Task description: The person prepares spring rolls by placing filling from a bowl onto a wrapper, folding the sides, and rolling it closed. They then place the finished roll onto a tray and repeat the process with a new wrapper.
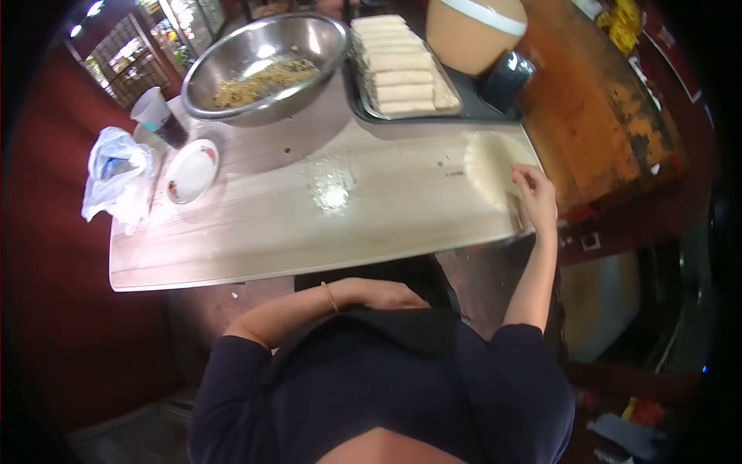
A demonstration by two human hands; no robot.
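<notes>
My right hand (535, 192) is over the right end of the table, its thumb and fingertips pinched at the edge of a stack of thin, pale round wrappers (491, 166). Whether a wrapper is between the fingertips is too small to tell. My left hand (393, 295) rests against my waist below the table's front edge, a bracelet on its wrist; its fingers are partly hidden and what they hold, if anything, cannot be made out. Behind the wrappers, a metal tray (448, 97) carries rows of pale rolls (402, 77).
A steel bowl (267, 71) of chopped filling stands at the back left of the table (255, 232). Near the left edge are a cup (160, 116), a small floral plate (193, 172) and a plastic bag (118, 174). A tan container (473, 35) and dark jar (508, 80) stand back right.
</notes>
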